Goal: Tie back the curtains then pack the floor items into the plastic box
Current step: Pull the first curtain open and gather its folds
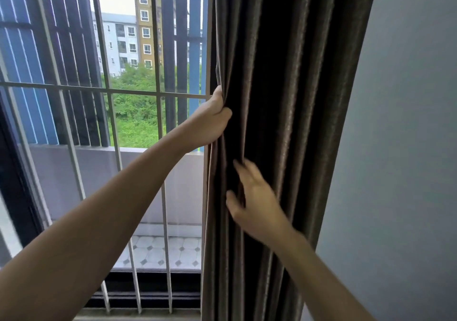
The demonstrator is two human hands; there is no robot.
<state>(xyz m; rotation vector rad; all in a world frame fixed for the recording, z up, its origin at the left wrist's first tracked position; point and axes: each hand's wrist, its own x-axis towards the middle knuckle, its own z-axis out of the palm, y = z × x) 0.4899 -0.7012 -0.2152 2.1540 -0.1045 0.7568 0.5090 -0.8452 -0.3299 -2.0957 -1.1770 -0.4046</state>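
Observation:
A dark brown curtain (284, 98) hangs bunched in folds at the right side of the window. My left hand (210, 120) is closed around the curtain's left edge at about mid-height. Below it, my right hand (254, 197) lies against the folds with fingers spread, the fingertips tucked into a pleat; it looks slightly blurred. No tie-back, plastic box or floor items are in view.
A barred window (111, 91) fills the left, with a balcony wall (99, 172) and tiled balcony floor (160, 249) beyond. A plain grey wall (408, 147) stands right of the curtain. Buildings and trees show outside.

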